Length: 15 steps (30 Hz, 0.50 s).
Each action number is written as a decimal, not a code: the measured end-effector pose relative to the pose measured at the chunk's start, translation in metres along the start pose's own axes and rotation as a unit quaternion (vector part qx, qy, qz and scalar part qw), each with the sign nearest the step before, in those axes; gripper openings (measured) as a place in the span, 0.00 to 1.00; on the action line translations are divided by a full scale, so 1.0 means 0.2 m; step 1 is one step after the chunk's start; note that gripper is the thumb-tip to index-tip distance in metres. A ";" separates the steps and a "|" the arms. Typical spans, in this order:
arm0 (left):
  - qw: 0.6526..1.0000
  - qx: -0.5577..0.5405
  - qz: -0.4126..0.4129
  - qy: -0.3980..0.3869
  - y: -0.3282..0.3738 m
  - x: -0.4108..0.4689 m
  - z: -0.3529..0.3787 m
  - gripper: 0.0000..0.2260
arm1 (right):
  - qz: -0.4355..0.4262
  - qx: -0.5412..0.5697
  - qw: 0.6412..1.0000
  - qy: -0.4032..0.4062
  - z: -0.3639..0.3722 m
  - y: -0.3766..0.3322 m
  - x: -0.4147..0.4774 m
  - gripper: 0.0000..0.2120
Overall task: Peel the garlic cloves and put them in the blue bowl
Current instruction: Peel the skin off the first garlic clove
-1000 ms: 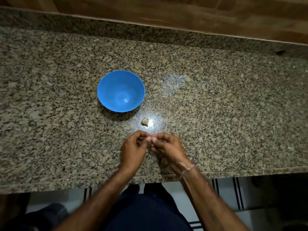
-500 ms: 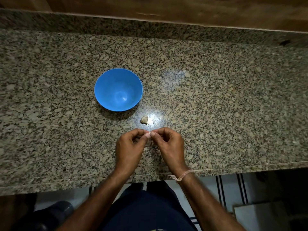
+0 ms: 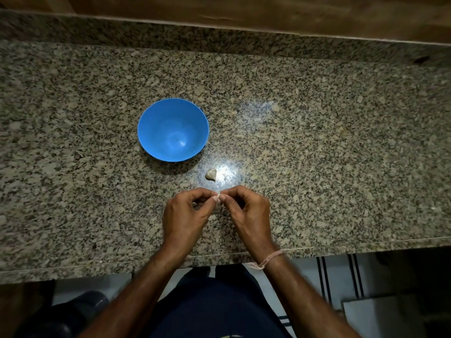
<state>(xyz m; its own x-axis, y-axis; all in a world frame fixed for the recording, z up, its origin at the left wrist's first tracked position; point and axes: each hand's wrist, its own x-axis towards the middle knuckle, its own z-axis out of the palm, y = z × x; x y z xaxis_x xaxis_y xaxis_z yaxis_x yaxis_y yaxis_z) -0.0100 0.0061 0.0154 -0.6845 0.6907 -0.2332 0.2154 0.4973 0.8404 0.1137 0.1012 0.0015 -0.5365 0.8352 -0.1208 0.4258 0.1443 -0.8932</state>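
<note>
Fingers [image 3: 214,198] of the left hand [image 3: 188,215] and the right hand [image 3: 249,213] meet tip to tip, just above the surface [image 3: 317,142]. They pinch a tiny garlic clove [image 3: 219,195] between them. It is so small and hidden that I cannot tell which way it points. The blue bowl [image 3: 156,118] sits past the hands and a bit to the left, so the left hand is nearer to it. Nothing is in the bowl yet. A second clove [image 3: 211,174] lies between the bowl and the hands, its pointy end toward the person. Compared with a moment ago, both hands still pinch in almost the same spot, and the loose clove has not moved.
</note>
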 end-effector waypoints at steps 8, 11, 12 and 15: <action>1.000 0.016 0.014 0.007 -0.01 0.00 0.01 0.08 | -0.012 -0.011 1.000 -0.010 -0.03 0.00 0.00 0.03; 0.999 0.039 0.004 0.015 -0.03 -0.01 0.03 0.13 | -0.002 -0.004 1.000 -0.026 -0.04 0.01 0.01 0.04; 0.999 0.042 0.002 0.016 -0.02 -0.01 0.03 0.13 | 0.011 0.008 0.999 -0.033 -0.04 0.02 0.01 0.04; 1.000 0.021 -0.009 0.010 -0.01 0.00 0.04 0.06 | 0.060 0.074 0.994 -0.051 -0.03 0.03 0.00 0.04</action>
<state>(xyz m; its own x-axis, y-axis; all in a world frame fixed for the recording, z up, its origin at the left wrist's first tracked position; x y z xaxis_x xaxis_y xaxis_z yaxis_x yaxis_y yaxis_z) -0.0051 0.0081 0.0099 -0.7027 0.6704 -0.2383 0.2306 0.5315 0.8151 0.1199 0.1045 -0.0013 -0.5633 0.7821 -0.2666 0.3838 -0.0381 -0.9226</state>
